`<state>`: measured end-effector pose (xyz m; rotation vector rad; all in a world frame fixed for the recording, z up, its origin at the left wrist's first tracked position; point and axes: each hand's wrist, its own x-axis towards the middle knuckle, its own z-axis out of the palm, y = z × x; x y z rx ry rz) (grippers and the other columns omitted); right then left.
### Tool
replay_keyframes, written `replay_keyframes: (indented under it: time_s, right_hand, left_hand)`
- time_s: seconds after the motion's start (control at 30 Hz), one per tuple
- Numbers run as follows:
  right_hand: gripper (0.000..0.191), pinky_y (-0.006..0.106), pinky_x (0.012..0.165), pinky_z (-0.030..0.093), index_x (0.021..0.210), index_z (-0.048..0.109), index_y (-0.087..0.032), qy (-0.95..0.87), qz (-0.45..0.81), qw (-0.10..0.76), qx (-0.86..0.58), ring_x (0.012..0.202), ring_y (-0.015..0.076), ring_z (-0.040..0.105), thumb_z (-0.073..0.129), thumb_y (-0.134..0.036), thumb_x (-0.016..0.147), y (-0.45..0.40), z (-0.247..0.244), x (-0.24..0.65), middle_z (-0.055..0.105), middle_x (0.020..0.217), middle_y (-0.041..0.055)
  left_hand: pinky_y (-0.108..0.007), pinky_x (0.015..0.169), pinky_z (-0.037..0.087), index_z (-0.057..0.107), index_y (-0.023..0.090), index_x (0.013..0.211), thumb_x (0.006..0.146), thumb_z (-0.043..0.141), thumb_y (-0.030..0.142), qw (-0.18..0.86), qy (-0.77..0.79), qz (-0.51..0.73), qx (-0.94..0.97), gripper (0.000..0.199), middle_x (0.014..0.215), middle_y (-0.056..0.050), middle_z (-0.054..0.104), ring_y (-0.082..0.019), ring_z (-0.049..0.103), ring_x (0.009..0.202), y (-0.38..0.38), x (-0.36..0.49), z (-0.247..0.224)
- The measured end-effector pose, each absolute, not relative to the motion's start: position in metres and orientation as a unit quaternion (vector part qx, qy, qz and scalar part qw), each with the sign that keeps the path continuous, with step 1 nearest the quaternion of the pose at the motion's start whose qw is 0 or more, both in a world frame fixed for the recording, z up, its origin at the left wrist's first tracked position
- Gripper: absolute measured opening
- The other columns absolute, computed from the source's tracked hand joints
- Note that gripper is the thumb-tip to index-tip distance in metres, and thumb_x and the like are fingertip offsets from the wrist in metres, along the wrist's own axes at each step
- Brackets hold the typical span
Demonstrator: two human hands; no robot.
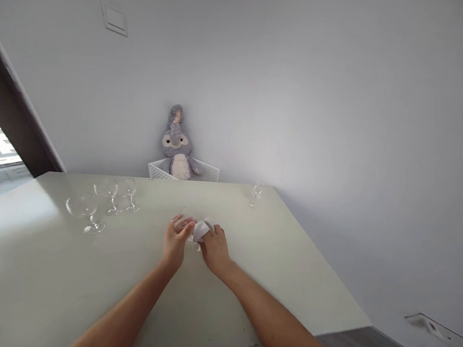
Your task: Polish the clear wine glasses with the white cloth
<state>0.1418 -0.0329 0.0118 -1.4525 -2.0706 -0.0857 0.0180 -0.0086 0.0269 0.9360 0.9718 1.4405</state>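
Over the middle of the pale table, my left hand (176,237) is wrapped round the bowl of a clear stemmed glass (185,223). The glass is tilted, and much of it is hidden behind the fingers. Just to its right, my right hand (215,248) pinches a white cloth or tissue (201,230) against the glass. A small part of clear glass shows below the cloth, between the two hands.
Three clear stemmed glasses stand at the left: one nearer (82,206), two behind (108,190) (129,190). A smaller glass (256,193) stands near the back right edge. Behind the table (286,288), a grey plush toy (176,143) sits in a white basket (211,173) by the wall.
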Motion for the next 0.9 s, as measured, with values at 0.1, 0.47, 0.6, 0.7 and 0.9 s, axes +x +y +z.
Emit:
replay_keyframes:
  time_s: [0.1, 0.47, 0.6, 0.7, 0.9]
  right_hand:
    - [0.030, 0.040, 0.087, 0.030, 0.110, 0.055, -0.022, -0.813, -0.089, 0.275, -0.506, 0.095, 0.0226, 0.043, 0.044, -0.013, 0.083, -0.035, 0.013, 0.142, 0.059, 0.106, 0.0072]
    - [0.025, 0.032, 0.077, 0.035, 0.093, 0.061, -0.019, -0.783, -0.019, 0.394, -0.481, 0.085, 0.0171, 0.047, 0.041, -0.033, 0.088, -0.040, 0.015, 0.138, 0.061, 0.091, 0.0048]
    - [0.031, 0.030, 0.069, 0.036, 0.108, 0.053, -0.016, -0.780, -0.052, 0.349, -0.516, 0.075, 0.0179, 0.048, 0.046, -0.033, 0.084, -0.036, 0.011, 0.143, 0.059, 0.079, 0.0055]
    - [0.019, 0.026, 0.062, 0.035, 0.088, 0.059, -0.018, -0.771, -0.040, 0.303, -0.559, 0.069, 0.0158, 0.050, 0.044, -0.029, 0.084, -0.032, 0.004, 0.144, 0.061, 0.075, 0.0038]
    - [0.028, 0.023, 0.065, 0.036, 0.098, 0.059, -0.023, -0.660, 0.041, 0.257, -0.704, 0.080, 0.0149, 0.058, 0.035, -0.033, 0.088, -0.008, 0.011, 0.179, 0.065, 0.087, 0.0026]
  left_hand:
    - [-0.039, 0.082, 0.045, 0.041, 0.019, 0.112, 0.066, 0.067, 0.037, 0.485, 0.444, 0.665, 0.353, 0.055, 0.105, -0.012, 0.058, -0.019, 0.060, 0.089, 0.002, 0.007, 0.026]
    - [-0.043, 0.094, 0.038, 0.033, 0.021, 0.119, 0.062, 0.072, 0.020, 0.144, 0.316, 0.776, 0.527, 0.068, 0.114, -0.010, 0.048, -0.022, 0.046, 0.113, 0.010, -0.012, 0.031]
    - [-0.044, 0.092, 0.040, 0.033, 0.022, 0.119, 0.067, 0.069, 0.026, 0.243, 0.280, 0.696, 0.614, 0.063, 0.118, -0.012, 0.048, -0.024, 0.047, 0.112, -0.015, 0.021, 0.012]
    - [-0.042, 0.089, 0.043, 0.028, 0.025, 0.124, 0.071, 0.065, 0.030, 0.322, 0.267, 0.639, 0.646, 0.065, 0.120, -0.013, 0.048, -0.024, 0.048, 0.112, -0.025, 0.034, 0.002]
    - [-0.048, 0.095, 0.035, 0.019, 0.026, 0.133, 0.073, 0.059, 0.042, 0.281, 0.319, 0.547, 0.721, 0.073, 0.127, -0.013, 0.045, -0.025, 0.043, 0.117, -0.017, 0.027, -0.004]
